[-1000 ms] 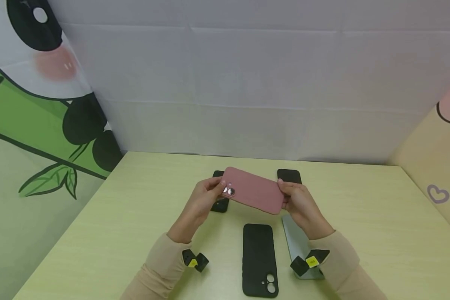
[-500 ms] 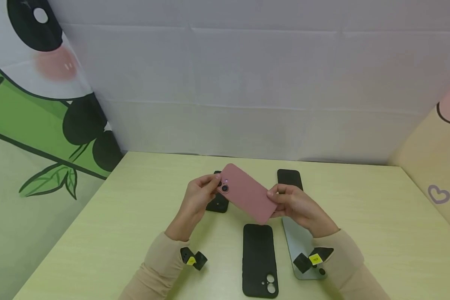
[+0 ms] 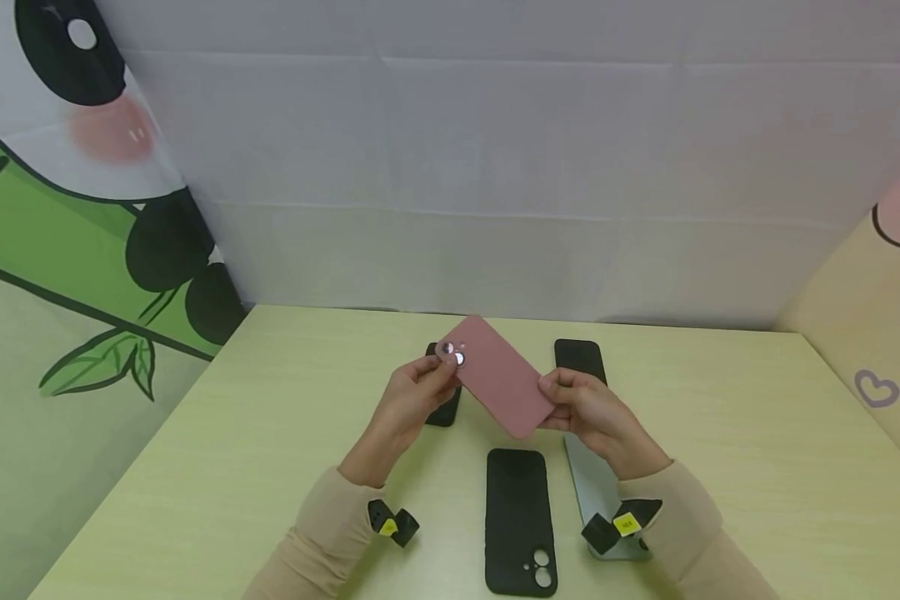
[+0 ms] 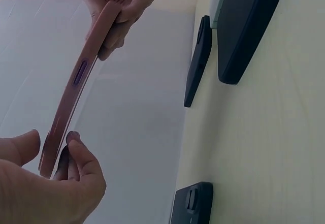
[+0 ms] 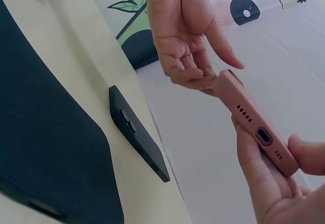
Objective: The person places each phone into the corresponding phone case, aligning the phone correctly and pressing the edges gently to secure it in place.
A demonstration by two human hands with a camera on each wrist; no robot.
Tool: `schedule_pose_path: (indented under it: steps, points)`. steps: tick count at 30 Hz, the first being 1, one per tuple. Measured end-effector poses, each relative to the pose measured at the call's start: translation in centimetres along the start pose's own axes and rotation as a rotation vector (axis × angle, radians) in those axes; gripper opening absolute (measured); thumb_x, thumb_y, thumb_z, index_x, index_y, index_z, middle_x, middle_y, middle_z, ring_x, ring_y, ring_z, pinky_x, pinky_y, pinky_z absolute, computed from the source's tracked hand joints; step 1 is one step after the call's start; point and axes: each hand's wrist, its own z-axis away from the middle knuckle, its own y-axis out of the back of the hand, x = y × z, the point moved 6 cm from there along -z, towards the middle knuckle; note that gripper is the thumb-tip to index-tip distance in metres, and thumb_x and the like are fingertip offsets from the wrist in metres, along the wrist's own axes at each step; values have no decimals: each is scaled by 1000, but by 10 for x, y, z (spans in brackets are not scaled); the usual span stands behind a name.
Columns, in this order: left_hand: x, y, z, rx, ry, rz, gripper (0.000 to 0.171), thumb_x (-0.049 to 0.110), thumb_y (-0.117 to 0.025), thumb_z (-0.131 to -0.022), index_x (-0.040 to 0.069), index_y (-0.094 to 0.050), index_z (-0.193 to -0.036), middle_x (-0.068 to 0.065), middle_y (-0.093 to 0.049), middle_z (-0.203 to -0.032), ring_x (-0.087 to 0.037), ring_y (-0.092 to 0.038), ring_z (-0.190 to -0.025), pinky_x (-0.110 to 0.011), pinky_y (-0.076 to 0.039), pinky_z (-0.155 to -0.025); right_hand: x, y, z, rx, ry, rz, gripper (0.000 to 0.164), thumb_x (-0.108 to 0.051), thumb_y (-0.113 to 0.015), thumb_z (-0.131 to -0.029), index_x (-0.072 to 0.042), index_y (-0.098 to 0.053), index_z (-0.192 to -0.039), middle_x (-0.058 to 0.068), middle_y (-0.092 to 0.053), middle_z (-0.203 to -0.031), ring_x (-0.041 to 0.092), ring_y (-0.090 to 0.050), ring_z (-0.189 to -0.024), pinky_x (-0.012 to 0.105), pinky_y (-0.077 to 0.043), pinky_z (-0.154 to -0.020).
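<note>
A phone in a pink case (image 3: 498, 379) is held tilted above the table between both hands, its back towards the head camera. My left hand (image 3: 405, 408) pinches the camera end, thumb near the lenses. The right hand (image 3: 596, 417) grips the opposite end by its corner. In the right wrist view the case's bottom edge (image 5: 254, 125) shows the port and speaker holes. The left wrist view shows a side edge (image 4: 76, 87) with a long button. Below the hands lies a black phone case (image 3: 517, 517) with open camera holes.
A pale blue-grey phone (image 3: 596, 483) lies partly under the right wrist. Two dark phones or cases lie farther back: one black (image 3: 579, 357) behind the right hand, one dark (image 3: 445, 410) partly hidden by the left. A white cloth wall (image 3: 495, 183) stands behind the table.
The pink-cased phone has turned from nearly level to a steeper slant, its camera end higher. The right hand has shifted slightly down and left along its end. Things on the table stay put.
</note>
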Motion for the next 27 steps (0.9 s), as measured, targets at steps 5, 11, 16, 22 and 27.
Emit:
schedule_pose_path:
  steps: [5, 11, 16, 22, 27]
  points:
    - [-3, -10, 4, -44, -18, -4, 27, 13, -56, -91, -2, -56, -113, -1, -65, -87, -14, -61, -87, -24, -49, -79, 0, 1, 0, 30, 14, -52, 12, -10, -46, -95, -9, -56, -88, 2, -60, -85, 12, -66, -72, 27, -54, -71]
    - [-3, -10, 5, 9, -37, -11, 27, 9, -56, -91, -4, -56, -114, -4, -63, -91, -10, -61, -82, -28, -50, -81, -1, -1, 0, 10, 13, -49, 10, -11, -49, -94, -9, -55, -87, 3, -58, -89, 14, -66, -75, 29, -54, -73]
    - [-1, -10, 7, 33, -47, -32, 26, 6, -55, -90, -7, -56, -113, -6, -63, -91, -9, -61, -79, -33, -50, -85, 0, -3, 0, -24, -4, 60, 7, -14, -55, -91, -8, -56, -87, 4, -60, -90, 15, -65, -75, 30, -54, -73]
    - [0, -11, 8, 43, -54, -67, 27, 7, -56, -90, -9, -56, -112, -5, -64, -87, -7, -59, -76, -27, -50, -78, 2, -6, -1, -67, -8, 238, 14, -19, -59, -89, -5, -59, -91, 0, -62, -84, 12, -62, -75, 30, -51, -72]
    - [-5, -14, 6, 33, -42, -102, 27, 8, -58, -89, -8, -58, -111, -4, -64, -84, -7, -57, -73, -26, -49, -74, 4, -3, -4, -35, 6, 283, 23, -22, -56, -91, 0, -55, -100, 1, -59, -85, 14, -58, -76, 30, -50, -69]
